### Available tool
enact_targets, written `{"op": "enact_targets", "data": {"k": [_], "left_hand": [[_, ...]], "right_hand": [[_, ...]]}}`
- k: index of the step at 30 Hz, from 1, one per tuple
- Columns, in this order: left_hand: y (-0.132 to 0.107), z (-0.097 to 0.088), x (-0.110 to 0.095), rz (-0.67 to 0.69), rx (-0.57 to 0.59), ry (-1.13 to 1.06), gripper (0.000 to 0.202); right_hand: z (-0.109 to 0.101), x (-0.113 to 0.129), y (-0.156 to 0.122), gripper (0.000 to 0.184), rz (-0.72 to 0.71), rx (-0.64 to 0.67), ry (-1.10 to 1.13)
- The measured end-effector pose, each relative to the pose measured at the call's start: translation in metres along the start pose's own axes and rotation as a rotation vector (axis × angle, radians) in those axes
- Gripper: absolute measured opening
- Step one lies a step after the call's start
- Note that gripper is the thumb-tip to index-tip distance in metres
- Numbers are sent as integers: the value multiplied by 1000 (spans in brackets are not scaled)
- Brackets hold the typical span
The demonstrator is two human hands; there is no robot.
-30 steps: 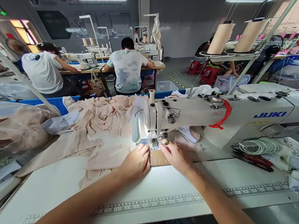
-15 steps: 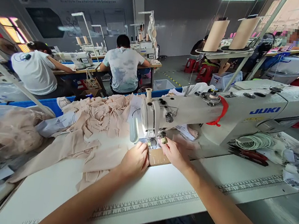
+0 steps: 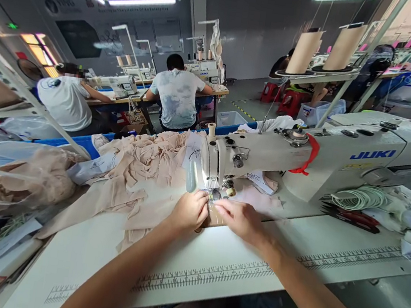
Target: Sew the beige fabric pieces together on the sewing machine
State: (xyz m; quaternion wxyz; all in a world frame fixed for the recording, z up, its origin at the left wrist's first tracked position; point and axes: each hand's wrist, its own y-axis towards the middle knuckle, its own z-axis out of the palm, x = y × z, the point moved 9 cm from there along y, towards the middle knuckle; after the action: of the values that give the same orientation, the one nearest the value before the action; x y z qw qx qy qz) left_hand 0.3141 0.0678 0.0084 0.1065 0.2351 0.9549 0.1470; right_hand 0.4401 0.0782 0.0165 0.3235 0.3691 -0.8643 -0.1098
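Observation:
Beneath the head of a white sewing machine [image 3: 256, 153], both my hands work close to the needle area. My left hand [image 3: 190, 211] is closed, fingertips pinched together just left of the presser foot [image 3: 213, 195]; whatever lies between them is too small to make out. From the other side my right hand [image 3: 242, 220] reaches in, thumb and forefinger brought together in front of the foot, their contents hidden. A brown plate with pale marks [image 3: 215, 218] shows between the hands. Left of the machine, pale pink fabric pieces [image 3: 151, 159] lie heaped on the white sewing table [image 3: 102, 246].
Right of the machine lie a coil of pale green cord [image 3: 360, 198], red-handled snips [image 3: 352, 216] and white scraps. A plastic bag of fabric [image 3: 31, 179] sits at left. Thread cones [image 3: 304, 52] stand behind. Co-workers sit at other machines beyond.
My right hand has come down and away from the small knob beside the needle, to the front of the presser foot. My left hand stays by the foot. The whole view has shifted slightly.

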Motion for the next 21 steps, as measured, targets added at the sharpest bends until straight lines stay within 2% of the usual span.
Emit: {"op": "enact_targets", "data": {"k": [2, 4, 7, 10, 12, 13, 14, 15, 17, 18, 20, 21], "left_hand": [[-1, -14, 25, -144, -29, -28, 30], [-9, -29, 54, -310, -63, -2, 26], [-28, -37, 83, -505, -6, 29, 17], [-48, -29, 86, -599, 113, -85, 15], [-60, -29, 76, -594, 148, -169, 17], [-69, -32, 71, -589, 158, -218, 18], [-81, -36, 66, -593, 168, -283, 19], [-96, -40, 63, -612, 182, -371, 21], [-138, -48, 57, -683, 228, -610, 29], [-165, -53, 55, -729, 259, -716, 34], [-226, -62, 51, -813, 332, -822, 41], [-258, -66, 48, -854, 373, -851, 43]], "right_hand": [[9, 31, -5, 26, -106, 59, -38], [23, 64, -11, 30, -227, 104, -106], [51, 102, -24, 67, -372, 172, -181], [71, 115, -37, 101, -379, 225, -179], [70, 116, -49, 111, -365, 187, -199], [67, 117, -57, 109, -368, 148, -225], [63, 119, -68, 97, -379, 99, -250], [58, 122, -80, 74, -394, 49, -260], [49, 129, -109, 16, -422, -25, -182], [47, 132, -124, 6, -427, -25, -76], [51, 133, -151, 19, -362, 96, 249], [60, 129, -164, 22, -263, 209, 437]]}}
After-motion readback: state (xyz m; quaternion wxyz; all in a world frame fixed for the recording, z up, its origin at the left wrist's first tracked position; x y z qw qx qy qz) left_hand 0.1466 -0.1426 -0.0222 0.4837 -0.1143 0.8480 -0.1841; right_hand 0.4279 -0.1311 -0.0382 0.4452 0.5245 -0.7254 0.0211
